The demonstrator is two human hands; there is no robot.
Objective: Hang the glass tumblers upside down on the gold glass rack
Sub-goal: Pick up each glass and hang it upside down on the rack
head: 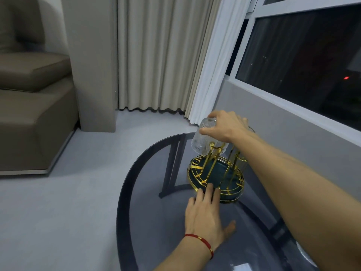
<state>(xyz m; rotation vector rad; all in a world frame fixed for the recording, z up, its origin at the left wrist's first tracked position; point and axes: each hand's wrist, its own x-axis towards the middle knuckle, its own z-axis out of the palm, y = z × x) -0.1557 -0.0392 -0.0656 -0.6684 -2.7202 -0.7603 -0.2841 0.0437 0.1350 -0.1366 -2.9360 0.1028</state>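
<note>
The gold glass rack [197, 169] stands on a round dark glass table [152, 222], with a dark green base and upright gold prongs. My right hand [226, 126] grips the base of a clear patterned glass tumbler [203, 139], which is upside down and tilted, its mouth over one of the gold prongs. My left hand [207, 214] lies flat on the table with spread fingers, its fingertips touching the near rim of the rack. A second tumbler seems to hang on the right side of the rack, mostly hidden behind my right forearm.
A brown sofa [33, 106] stands at the left on a pale floor. Beige and white curtains [166, 55] hang behind the table. A grey wall with a dark window [304, 55] runs along the right. A white object [242, 267] lies at the table's near edge.
</note>
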